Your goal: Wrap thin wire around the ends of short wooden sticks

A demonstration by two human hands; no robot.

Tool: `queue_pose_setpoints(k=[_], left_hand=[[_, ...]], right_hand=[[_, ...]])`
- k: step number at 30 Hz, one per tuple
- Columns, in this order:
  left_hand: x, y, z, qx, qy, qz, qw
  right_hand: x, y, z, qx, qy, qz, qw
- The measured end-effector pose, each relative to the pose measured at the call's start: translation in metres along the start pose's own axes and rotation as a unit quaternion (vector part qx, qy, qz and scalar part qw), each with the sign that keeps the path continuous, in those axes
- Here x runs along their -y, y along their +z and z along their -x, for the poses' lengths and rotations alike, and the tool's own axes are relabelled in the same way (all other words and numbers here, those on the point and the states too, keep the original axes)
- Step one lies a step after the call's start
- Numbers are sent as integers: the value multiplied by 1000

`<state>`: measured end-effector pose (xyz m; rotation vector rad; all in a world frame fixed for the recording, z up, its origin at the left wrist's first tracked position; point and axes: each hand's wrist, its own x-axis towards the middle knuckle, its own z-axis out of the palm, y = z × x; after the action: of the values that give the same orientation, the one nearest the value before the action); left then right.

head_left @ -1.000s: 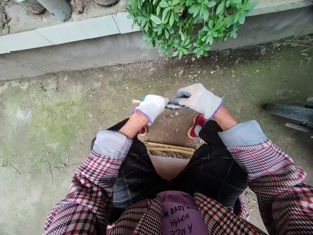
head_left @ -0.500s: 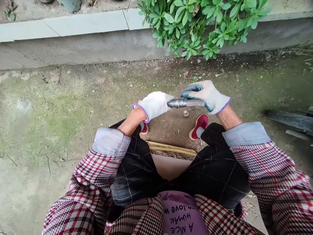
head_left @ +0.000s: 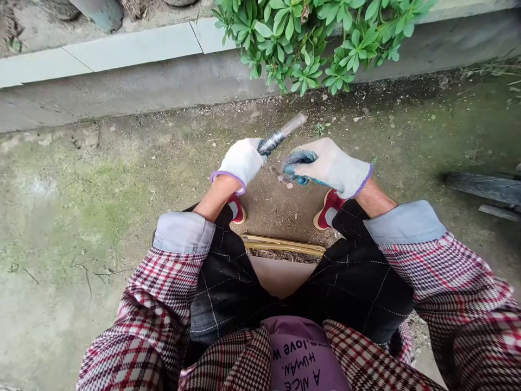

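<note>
My left hand (head_left: 243,158), in a white glove with a dark palm, is closed around one end of a rod-like piece wound with silvery wire (head_left: 272,142). Its pale, bare end tilts up and away to the right. My right hand (head_left: 325,164), gloved alike, is apart from the rod, its fingers curled and pinched together. A small pale round piece (head_left: 289,185) shows just below those fingertips, by a thin, blurred strand. I cannot tell whether it hangs from the hand. What the right fingers pinch is hidden.
A low concrete wall (head_left: 163,81) with a white tiled top runs across the back, a leafy shrub (head_left: 321,38) overhanging it. At right lies a dark tyre-like object (head_left: 480,187). Yellowish sticks (head_left: 285,247) lie between my legs, beyond my red shoes (head_left: 329,207).
The wire-wound piece has swung from level to tilted, its free end rising away from my right hand. My right hand has lowered slightly and curled. The small round piece has shifted left.
</note>
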<state>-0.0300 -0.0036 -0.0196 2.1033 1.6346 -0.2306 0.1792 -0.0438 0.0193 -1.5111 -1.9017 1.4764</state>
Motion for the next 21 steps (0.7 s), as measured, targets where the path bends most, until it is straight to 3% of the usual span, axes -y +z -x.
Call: queue_pose_setpoints(k=[4, 8, 12, 17, 21], left_hand=[[-6, 9, 4, 18, 11, -130, 991], [-13, 25, 10, 93, 98, -184, 973], [-14, 23, 18, 95, 171, -154, 968], [-9, 2, 22, 76, 151, -100, 980], [-8, -4, 24, 60, 155, -52, 985]], right_hand=[[-3, -6, 0, -16, -6, 87, 996], [-17, -11, -6, -21, -32, 158, 987], [-34, -12, -16, -24, -27, 129, 991], [-40, -14, -22, -37, -10, 66, 997], [-35, -16, -21, -49, 11, 6, 999]])
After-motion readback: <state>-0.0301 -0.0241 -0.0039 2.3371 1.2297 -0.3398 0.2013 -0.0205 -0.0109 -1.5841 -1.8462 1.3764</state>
